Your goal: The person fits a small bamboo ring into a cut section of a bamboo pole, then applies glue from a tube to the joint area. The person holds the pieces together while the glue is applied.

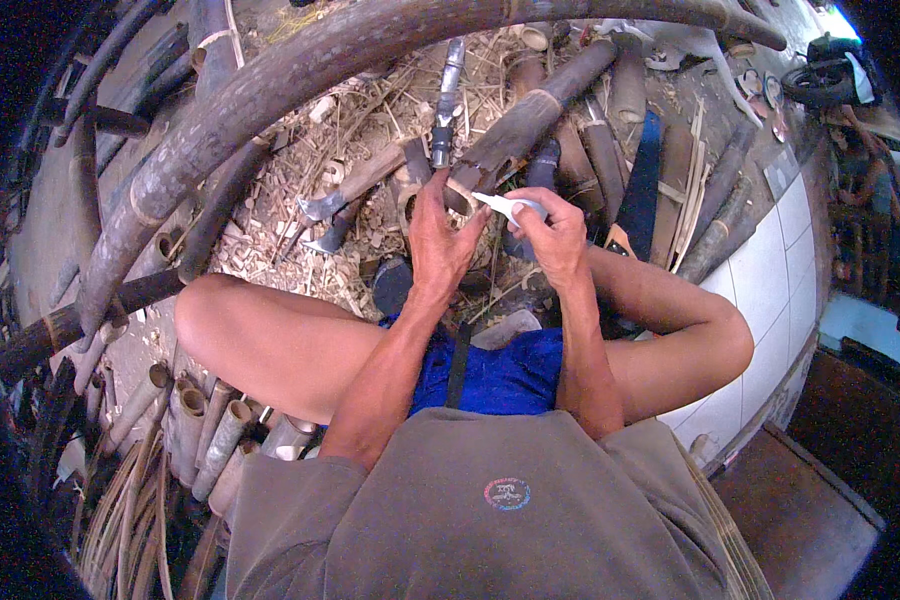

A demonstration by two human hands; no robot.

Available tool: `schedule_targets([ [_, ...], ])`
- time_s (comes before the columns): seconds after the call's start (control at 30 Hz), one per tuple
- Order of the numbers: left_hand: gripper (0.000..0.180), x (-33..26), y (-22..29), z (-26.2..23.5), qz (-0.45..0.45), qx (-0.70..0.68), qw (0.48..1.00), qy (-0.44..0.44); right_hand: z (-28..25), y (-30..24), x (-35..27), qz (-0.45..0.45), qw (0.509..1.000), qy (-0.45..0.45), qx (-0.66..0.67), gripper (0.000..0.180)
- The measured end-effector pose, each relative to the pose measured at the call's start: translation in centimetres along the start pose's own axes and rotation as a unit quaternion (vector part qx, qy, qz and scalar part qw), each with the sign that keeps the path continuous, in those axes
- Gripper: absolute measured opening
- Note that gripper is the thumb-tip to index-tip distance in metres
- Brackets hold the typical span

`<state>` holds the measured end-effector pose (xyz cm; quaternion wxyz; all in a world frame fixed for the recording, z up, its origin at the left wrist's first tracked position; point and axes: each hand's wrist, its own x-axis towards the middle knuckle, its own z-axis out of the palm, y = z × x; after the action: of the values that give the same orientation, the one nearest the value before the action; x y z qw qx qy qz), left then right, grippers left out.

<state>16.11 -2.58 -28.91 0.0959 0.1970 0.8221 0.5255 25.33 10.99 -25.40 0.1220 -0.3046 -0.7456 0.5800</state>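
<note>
Between my bent knees, my left hand (440, 240) holds the near end of a dark bamboo tube (530, 118) that slants away to the far right. Its fingers close round the tube's cut rim and partly hide it. My right hand (553, 235) grips a small white squeeze bottle (522, 209). The bottle's thin pointed nozzle (483, 198) is directed left, at the tube's end beside my left fingers. Whether the nozzle touches the bamboo I cannot tell, nor whether anything comes out.
Two metal-headed chopping tools (322, 207) lie on wood shavings (300, 265) to the left. A handsaw (642, 185) rests at the right. One long curved bamboo pole (270, 105) arches across the far side. Cut bamboo tubes (190, 402) stand by my left thigh; white tiles (760, 290) lie right.
</note>
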Motion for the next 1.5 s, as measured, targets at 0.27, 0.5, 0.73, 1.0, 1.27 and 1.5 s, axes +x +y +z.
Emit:
schedule_targets([
  [0.27, 0.074, 0.1, -0.4, -0.1, 0.006, 0.012, 1.000, -0.016, 0.2, -0.3, -0.1, -0.019, 0.999, 0.006, -0.050, 0.021],
  [0.5, 0.076, 0.1, 0.0, -0.1, -0.004, 0.005, 1.000, -0.012, 0.3, -1.1, -0.3, -0.013, 0.998, 0.015, -0.060, 0.021],
  [0.73, 0.075, 0.1, 0.4, -0.3, -0.020, 0.001, 1.000, -0.018, 0.1, -1.1, -0.3, 0.003, 0.998, 0.023, -0.059, 0.022],
  [1.0, 0.076, 0.1, -0.1, 0.2, -0.025, -0.006, 1.000, -0.006, 0.2, 0.3, 0.3, 0.017, 0.998, 0.040, -0.053, 0.022],
  [1.27, 0.080, 0.1, -0.1, 0.0, -0.080, -0.026, 0.996, -0.008, -0.7, 1.8, 1.0, 0.030, 0.991, 0.087, 0.099, 0.022],
  [1.5, 0.076, 0.4, 0.3, -0.3, -0.123, -0.060, 0.990, -0.015, -0.9, 1.9, 0.8, 0.061, 0.977, 0.101, 0.179, 0.021],
])
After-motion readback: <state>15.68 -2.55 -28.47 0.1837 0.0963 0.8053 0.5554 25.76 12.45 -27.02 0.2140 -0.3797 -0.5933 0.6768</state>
